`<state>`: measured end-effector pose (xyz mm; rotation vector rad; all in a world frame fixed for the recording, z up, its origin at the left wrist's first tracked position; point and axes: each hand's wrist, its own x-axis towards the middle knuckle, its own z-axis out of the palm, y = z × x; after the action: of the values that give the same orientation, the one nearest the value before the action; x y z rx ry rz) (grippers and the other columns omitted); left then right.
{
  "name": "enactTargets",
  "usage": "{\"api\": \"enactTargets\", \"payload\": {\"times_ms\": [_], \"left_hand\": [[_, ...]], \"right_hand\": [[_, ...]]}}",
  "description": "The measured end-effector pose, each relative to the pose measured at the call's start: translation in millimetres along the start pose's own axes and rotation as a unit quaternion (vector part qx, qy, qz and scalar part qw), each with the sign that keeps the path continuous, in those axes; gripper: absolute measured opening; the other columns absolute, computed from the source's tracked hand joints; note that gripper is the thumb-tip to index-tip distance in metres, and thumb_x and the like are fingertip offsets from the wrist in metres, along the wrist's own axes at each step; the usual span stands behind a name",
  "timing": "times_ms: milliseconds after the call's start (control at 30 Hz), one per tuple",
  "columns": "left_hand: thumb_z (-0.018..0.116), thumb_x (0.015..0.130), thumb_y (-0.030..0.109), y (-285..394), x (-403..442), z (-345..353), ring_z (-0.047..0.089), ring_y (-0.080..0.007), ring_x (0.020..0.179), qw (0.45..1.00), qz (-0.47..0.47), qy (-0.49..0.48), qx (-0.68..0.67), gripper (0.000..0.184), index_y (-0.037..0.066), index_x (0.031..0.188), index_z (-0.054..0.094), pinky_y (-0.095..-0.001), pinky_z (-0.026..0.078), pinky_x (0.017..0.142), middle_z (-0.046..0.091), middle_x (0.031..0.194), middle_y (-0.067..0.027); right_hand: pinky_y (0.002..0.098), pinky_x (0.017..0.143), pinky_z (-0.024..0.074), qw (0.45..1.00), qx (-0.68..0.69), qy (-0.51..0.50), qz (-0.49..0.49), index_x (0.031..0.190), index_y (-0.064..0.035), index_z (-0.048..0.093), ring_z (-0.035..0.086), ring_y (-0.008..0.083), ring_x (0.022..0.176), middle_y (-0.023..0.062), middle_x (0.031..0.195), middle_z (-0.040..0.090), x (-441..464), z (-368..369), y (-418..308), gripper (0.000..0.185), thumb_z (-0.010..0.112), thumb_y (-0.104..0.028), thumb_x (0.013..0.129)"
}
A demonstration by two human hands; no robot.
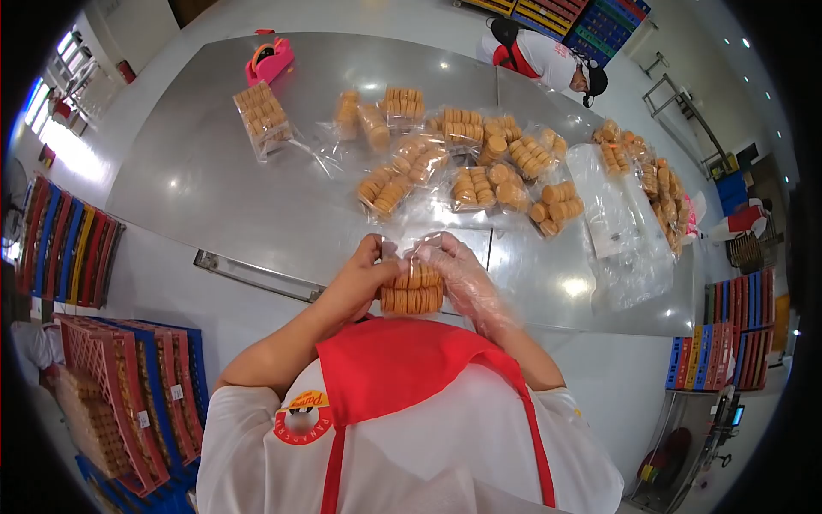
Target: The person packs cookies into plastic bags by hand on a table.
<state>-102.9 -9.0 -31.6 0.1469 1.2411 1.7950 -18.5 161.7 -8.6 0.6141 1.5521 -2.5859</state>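
Note:
Close to my chest, at the near edge of the steel table (231,201), I hold a clear plastic bag of round cookies (413,297) stacked in rows. My left hand (374,267) pinches the bag's upper left side. On the opposite side, my right hand (454,272), in a thin clear glove, grips the upper right of the plastic. Just beyond my hands lie several filled cookie bags (385,190), spread over the middle of the table.
A pink tape dispenser (270,60) stands at the far left beside a larger cookie pack (262,116). Flat clear plastic bags (629,257) lie to the right, near more bagged cookies (664,193). Stacked crates (128,385) flank me. Another person (548,58) is behind the table.

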Motion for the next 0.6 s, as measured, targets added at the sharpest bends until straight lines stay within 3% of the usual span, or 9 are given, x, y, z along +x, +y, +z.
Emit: {"api": "enactTargets", "payload": {"times_ms": [100, 200, 300, 400, 500, 600], "left_hand": [[0.064, 0.092, 0.015, 3.0, -11.8, 3.6, 0.054, -0.0122, 0.088, 0.997, -0.008, 0.071, 0.002, 0.021, 0.004, 0.105, 0.052, -0.0283, 0.048, 0.070, 0.055, 0.102, -0.0050], [0.064, 0.092, 0.015, -3.9, -10.8, -9.0, 0.050, -0.0112, 0.075, 0.992, 0.066, 0.075, 0.080, 0.013, 0.004, 0.089, 0.056, -0.0287, 0.043, 0.064, 0.056, 0.085, -0.0013], [0.063, 0.092, 0.013, -14.2, -17.4, -12.2, 0.049, -0.0122, 0.068, 0.957, 0.147, 0.136, 0.210, 0.015, 0.004, 0.082, 0.056, -0.0294, 0.042, 0.064, 0.053, 0.072, -0.0018], [0.063, 0.091, 0.012, -13.2, -23.2, -12.5, 0.049, -0.0120, 0.068, 0.902, 0.206, 0.153, 0.346, 0.013, 0.004, 0.083, 0.055, -0.0295, 0.042, 0.064, 0.054, 0.074, -0.0036], [0.061, 0.089, 0.009, -4.3, -32.4, -11.5, 0.051, -0.0129, 0.073, 0.924, 0.133, 0.131, 0.333, 0.012, 0.002, 0.081, 0.055, -0.0301, 0.043, 0.065, 0.056, 0.079, -0.0054], [0.056, 0.089, 0.006, -5.6, -33.6, -18.1, 0.054, -0.0141, 0.077, 0.985, 0.105, 0.080, 0.114, 0.007, 0.000, 0.086, 0.060, -0.0293, 0.045, 0.070, 0.057, 0.085, -0.0071]], "right_hand": [[0.0298, 0.082, 0.0518, 1.000, -0.008, -0.008, -0.019, 0.101, -0.0030, 0.058, 0.060, 0.0139, 0.098, 0.0068, 0.099, 0.063, -5.8, -6.2, 12.8, 0.016, 0.063, -0.018, 0.096], [0.0291, 0.082, 0.0511, 0.996, -0.049, -0.015, -0.069, 0.094, -0.0020, 0.058, 0.061, 0.0132, 0.096, 0.0059, 0.094, 0.063, -4.7, -7.9, 22.5, 0.015, 0.062, -0.016, 0.096], [0.0288, 0.083, 0.0507, 0.993, -0.101, 0.003, -0.061, 0.091, -0.0015, 0.058, 0.062, 0.0136, 0.093, 0.0062, 0.093, 0.064, -6.6, -1.5, 22.3, 0.015, 0.061, -0.015, 0.097], [0.0286, 0.082, 0.0506, 0.991, -0.121, 0.013, -0.062, 0.091, -0.0009, 0.059, 0.062, 0.0138, 0.088, 0.0067, 0.092, 0.064, -11.4, 6.6, 21.9, 0.013, 0.059, -0.013, 0.097], [0.0283, 0.078, 0.0505, 0.995, -0.083, -0.006, -0.060, 0.094, 0.0006, 0.061, 0.061, 0.0135, 0.084, 0.0075, 0.091, 0.064, -13.9, 11.0, 18.9, 0.011, 0.057, -0.009, 0.095], [0.0273, 0.075, 0.0496, 0.995, -0.093, -0.036, 0.004, 0.098, 0.0021, 0.063, 0.060, 0.0131, 0.083, 0.0078, 0.091, 0.065, -12.9, 6.5, 14.7, 0.013, 0.056, -0.007, 0.092]]}}
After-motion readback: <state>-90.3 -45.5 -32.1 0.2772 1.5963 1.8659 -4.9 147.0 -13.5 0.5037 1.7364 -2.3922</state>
